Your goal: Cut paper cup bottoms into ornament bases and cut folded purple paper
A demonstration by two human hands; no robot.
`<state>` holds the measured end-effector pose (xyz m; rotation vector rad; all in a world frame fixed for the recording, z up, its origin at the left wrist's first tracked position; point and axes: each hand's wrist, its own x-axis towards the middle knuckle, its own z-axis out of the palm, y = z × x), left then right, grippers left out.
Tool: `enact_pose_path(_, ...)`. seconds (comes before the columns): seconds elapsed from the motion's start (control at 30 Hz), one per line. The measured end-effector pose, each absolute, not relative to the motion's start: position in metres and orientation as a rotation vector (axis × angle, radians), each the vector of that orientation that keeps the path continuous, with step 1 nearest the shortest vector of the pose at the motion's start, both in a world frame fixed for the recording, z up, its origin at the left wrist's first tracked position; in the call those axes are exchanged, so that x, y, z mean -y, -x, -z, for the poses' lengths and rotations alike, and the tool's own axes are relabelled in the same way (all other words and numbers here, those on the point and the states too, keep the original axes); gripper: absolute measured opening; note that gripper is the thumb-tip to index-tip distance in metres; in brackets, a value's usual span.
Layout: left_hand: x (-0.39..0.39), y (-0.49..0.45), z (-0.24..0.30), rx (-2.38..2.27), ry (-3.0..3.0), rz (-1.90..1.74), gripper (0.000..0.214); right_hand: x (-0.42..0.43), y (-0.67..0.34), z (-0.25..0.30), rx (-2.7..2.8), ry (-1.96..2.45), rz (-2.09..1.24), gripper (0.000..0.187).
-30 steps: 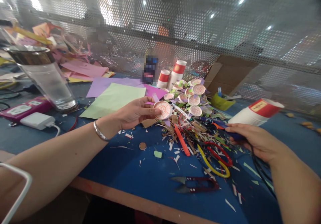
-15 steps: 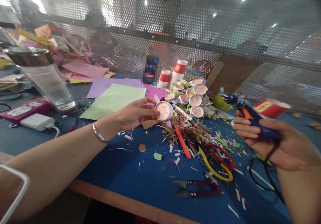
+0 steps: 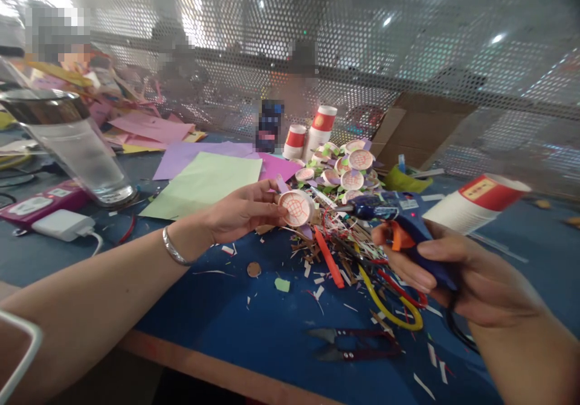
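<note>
Between the fingers and thumb of my left hand (image 3: 247, 210) is a small white paper cup base (image 3: 296, 207), marked with an orange-red line pattern and fitted with purple paper strips. My right hand (image 3: 448, 266) is wrapped around a blue hot glue gun (image 3: 401, 214) with an orange trigger. The gun's nozzle points left, a short way from the cup base and apart from it. Behind them, a heap of similar cup bases (image 3: 352, 180) with green and purple paper pieces lies on the blue table (image 3: 217, 332).
Scissors with yellow and red handles (image 3: 392, 317), thread snips (image 3: 353, 343) and an orange-red marker (image 3: 329, 259) lie among paper scraps. Stacked paper cups (image 3: 480, 202) lean at right. Coloured paper (image 3: 206, 181), a glass of water (image 3: 86, 151) and a power strip (image 3: 48, 199) are leftward.
My right hand has brought the glue gun leftward, its nozzle now close to the cup base. My left hand keeps hold of the cup base, nearly in the same place.
</note>
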<state>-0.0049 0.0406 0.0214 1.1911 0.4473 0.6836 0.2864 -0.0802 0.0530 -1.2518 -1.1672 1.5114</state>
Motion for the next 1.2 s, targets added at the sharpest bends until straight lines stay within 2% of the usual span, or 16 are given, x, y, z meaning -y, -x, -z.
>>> enact_pose_path(0.2, -0.036, 0.003, -0.025, -0.475, -1.226, -0.703, 0.031, 0.082, -0.277, -0.048, 1.191, 1.262, -1.48, 0.023)
enact_pose_path(0.37, -0.035, -0.002, -0.024, -0.379, -1.346, -0.77, 0.023, 0.085, -0.269, -0.047, 1.147, 1.364, -1.399, 0.027)
enact_pose_path(0.6, -0.039, 0.002, -0.018, -0.5, -1.541, -0.829, 0.042, 0.084, -0.26, -0.047, 1.2, 1.472, -1.287, 0.03)
enact_pose_path(0.87, -0.039, 0.002, -0.019, -0.491, -1.581, -0.853, 0.04, 0.085, -0.262, -0.048, 1.274, 1.404, -1.193, 0.025)
enact_pose_path(1.2, -0.04, 0.001, -0.018, -0.459, -1.555, -0.842, 0.04, 0.087, -0.261, -0.043, 1.382, 1.484, -0.922, 0.036)
